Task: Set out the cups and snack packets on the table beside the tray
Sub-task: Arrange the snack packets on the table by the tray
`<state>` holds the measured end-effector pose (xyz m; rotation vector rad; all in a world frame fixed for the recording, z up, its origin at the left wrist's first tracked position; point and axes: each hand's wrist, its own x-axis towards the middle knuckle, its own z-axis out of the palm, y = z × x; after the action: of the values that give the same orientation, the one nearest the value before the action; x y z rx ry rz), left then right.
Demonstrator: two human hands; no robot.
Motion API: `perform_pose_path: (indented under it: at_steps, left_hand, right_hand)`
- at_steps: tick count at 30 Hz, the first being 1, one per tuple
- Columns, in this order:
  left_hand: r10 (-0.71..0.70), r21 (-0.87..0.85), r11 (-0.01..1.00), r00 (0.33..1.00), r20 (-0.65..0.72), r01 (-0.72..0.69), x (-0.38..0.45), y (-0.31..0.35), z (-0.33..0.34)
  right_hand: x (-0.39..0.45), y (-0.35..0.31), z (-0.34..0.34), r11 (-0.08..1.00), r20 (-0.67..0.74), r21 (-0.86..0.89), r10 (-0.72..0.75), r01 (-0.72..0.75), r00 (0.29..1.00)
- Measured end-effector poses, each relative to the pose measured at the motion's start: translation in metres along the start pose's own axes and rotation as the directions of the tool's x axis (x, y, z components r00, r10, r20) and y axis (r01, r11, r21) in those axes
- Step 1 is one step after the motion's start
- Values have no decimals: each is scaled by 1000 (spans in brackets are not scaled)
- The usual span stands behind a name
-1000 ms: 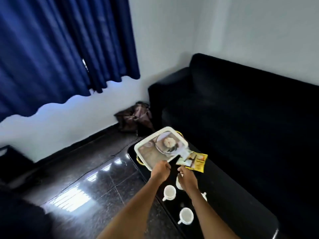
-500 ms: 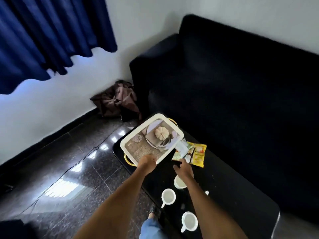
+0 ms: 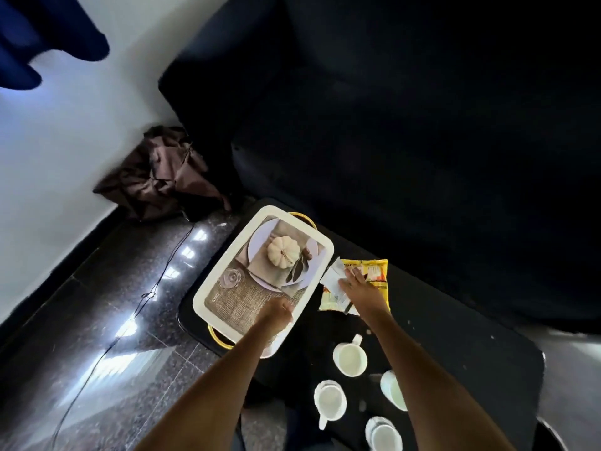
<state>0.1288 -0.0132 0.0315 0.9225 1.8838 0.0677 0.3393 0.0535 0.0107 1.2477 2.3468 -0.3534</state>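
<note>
L hand (image 3: 276,315) grips tray (image 3: 224,275) rim, steadies it | R hand (image 3: 356,283) fingers flat, pressing packets (image 3: 377,271) beside tray | cups (image 3: 349,358) out, desk (image 3: 471,349) near edge

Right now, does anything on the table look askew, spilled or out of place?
Nothing is spilled or damaged. The tray lies at an angle to the table. The snack packets overlap in a loose pile under the right hand. The four cups stand upright.

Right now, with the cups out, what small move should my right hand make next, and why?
Probably flatten the snack packets and let go. The right hand already rests on them beside the tray, and four cups stand on the table.
</note>
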Motion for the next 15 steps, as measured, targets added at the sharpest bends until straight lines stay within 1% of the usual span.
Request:
perform_pose_path:
  at_steps: [2,3,5,6,7,9,10,11,13,14,15]
  left_hand:
    - [71,89,993,995,72,-77,19,7,-9]
    - [109,111,987,989,105,-120,28,12,-14]
    - [153,108,979,975,160,-172,37,25,-26]
    - [163,59,982,967,197,-178,42,31,-38]
    - [162,-24,987,962,219,-161,46,40,-46]
    - [155,-238,966,959,236,-98,49,54,-64]
    - [178,-305,947,954,240,-99,54,67,-86]
    - [196,-333,938,943,270,-99,53,77,-103]
    - [190,-353,934,912,363,-54,55,78,-116]
    - [181,-366,930,884,432,-12,55,77,-119]
    - [172,-383,923,848,502,40,54,75,-121]
  right_hand:
    - [11,2,-1,999,13,42,-4,3,1000]
    - [14,3,-2,995,8,92,26,-27,1000]
    - [20,2,-14,962,-8,240,138,-132,990]
    - [24,-1,-28,920,-7,330,225,-210,974]
    - [30,0,-43,860,-8,432,306,-272,952]
    - [40,7,-68,677,12,663,419,-321,908]
    - [44,10,-93,577,38,739,479,-347,877]
    - [45,9,-113,488,82,799,490,-351,868]
    - [43,3,-127,290,215,889,417,-354,883]
    - [43,-1,-128,235,282,897,349,-375,894]
    - [43,-7,-129,222,330,890,289,-398,899]
